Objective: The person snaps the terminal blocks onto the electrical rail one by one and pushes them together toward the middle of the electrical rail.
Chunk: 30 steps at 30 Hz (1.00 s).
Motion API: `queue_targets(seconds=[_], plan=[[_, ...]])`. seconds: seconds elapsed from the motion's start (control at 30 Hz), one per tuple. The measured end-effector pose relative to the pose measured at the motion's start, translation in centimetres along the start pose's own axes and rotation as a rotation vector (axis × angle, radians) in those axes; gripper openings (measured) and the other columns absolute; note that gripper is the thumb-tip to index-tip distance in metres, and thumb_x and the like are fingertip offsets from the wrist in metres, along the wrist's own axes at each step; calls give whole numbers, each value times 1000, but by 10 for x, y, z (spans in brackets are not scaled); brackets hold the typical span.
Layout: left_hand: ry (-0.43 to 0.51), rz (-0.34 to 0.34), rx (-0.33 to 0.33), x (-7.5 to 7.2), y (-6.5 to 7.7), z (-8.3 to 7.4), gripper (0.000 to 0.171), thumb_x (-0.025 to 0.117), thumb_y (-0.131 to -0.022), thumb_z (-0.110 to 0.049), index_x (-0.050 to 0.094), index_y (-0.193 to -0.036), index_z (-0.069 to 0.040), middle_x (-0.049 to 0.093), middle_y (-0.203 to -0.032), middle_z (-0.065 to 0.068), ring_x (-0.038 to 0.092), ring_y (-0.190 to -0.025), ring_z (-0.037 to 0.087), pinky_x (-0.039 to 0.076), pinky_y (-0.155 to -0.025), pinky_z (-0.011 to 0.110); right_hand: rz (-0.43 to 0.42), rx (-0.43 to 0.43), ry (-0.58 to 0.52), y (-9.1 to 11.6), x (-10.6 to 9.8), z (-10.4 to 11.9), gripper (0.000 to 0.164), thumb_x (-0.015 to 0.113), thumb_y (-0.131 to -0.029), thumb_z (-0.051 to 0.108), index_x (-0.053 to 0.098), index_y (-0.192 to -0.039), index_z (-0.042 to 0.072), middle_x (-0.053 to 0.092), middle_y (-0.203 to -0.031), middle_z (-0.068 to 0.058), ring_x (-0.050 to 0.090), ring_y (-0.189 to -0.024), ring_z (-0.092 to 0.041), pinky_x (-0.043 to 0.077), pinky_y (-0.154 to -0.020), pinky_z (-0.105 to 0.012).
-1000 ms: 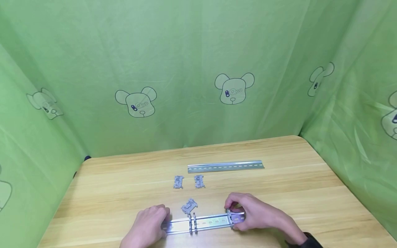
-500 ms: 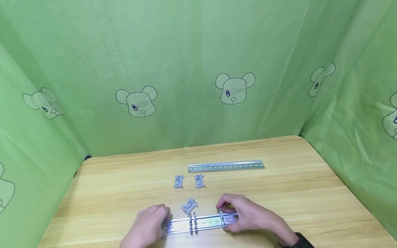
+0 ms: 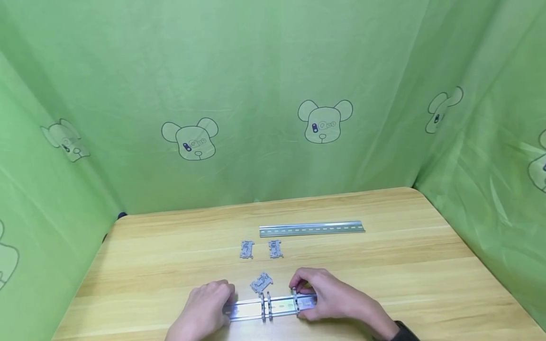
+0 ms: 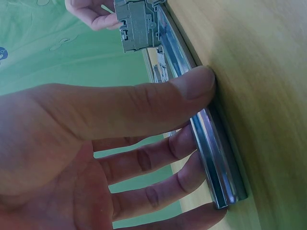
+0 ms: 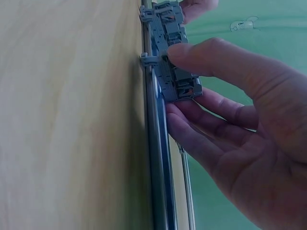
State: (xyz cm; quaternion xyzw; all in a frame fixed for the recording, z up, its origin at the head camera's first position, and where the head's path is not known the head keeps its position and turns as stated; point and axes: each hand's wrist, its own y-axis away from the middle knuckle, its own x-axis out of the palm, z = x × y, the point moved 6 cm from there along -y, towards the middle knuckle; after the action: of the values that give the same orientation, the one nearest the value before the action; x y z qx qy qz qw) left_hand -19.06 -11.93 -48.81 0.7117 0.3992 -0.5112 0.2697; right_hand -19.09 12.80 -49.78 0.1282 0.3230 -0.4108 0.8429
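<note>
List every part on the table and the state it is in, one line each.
Near rail: flat on the table, gripped at both ends.
Two clips: mounted side by side on the near rail.
Third clip: on the near rail, pinched by the right hand.
Left hand: holding the rail's left end.
Loose clip: lying tilted.
Two spare clips: lying flat.
Far rail: bare, untouched.

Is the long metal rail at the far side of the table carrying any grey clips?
No, the far rail lies bare on the table, and two loose clips lie apart in front of it.
</note>
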Motion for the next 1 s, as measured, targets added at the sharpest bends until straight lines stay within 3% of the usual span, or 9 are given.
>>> queue_targets(seconds=[0.7,1.0], plan=[[-3,-16,11,-2,2,0,31,86,-62,2,69,-81,-16,59,-74,-8,50,-64,6,42,-55,23,-38,-49,47,-18,20,16,45,87,-76,16,64,-114,10,67,-108,4,65,-101,-10,55,-90,-27],[0,-26,11,-3,2,1,32,84,-61,4,67,-79,-17,59,-74,-9,48,-63,6,41,-54,24,-63,-70,73,-23,27,22,57,88,-76,19,63,-126,6,67,-118,2,64,-105,-8,54,-94,-28]])
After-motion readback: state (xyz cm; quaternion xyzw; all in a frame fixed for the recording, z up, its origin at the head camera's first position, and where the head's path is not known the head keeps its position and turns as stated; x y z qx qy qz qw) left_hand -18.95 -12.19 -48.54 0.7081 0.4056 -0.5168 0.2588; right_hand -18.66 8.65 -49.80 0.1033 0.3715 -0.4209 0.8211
